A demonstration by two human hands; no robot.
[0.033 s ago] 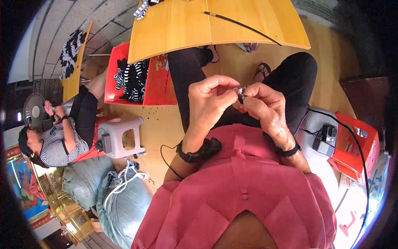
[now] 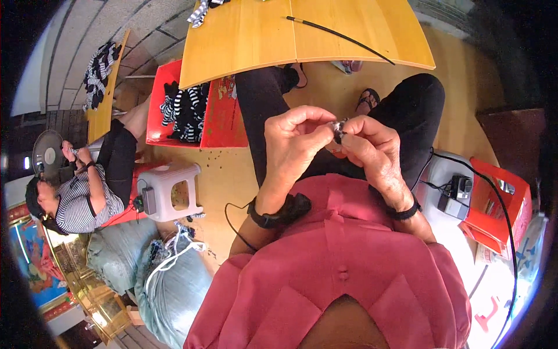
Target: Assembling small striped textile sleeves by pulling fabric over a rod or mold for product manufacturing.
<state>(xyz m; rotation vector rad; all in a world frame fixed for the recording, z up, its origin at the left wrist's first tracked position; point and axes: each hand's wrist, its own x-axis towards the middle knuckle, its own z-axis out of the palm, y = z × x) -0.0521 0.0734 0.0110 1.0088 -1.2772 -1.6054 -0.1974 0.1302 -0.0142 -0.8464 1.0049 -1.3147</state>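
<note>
Above my lap, my left hand [image 2: 294, 138] and my right hand [image 2: 375, 148] meet fingertip to fingertip. Pinched between both sets of fingers is a small black-and-white knit piece [image 2: 338, 132], mostly covered by the fingers, so its full shape does not show. The red box [image 2: 228, 119] stands to the left of my knees and holds a heap of black-and-white striped knit pieces [image 2: 187, 113]. Ahead of my hands is the yellow wooden table [image 2: 244, 43], with a thin black rod [image 2: 343, 39] lying across it.
A co-worker [image 2: 93, 198] in a striped top sits at the left, near a board with knit pieces [image 2: 100, 75] and a fan [image 2: 47, 152]. Closer are a pale stool [image 2: 174, 174] and stuffed sacks [image 2: 174, 291]. On my right, a black cable [image 2: 504, 203] hangs by a red stool [image 2: 491, 230].
</note>
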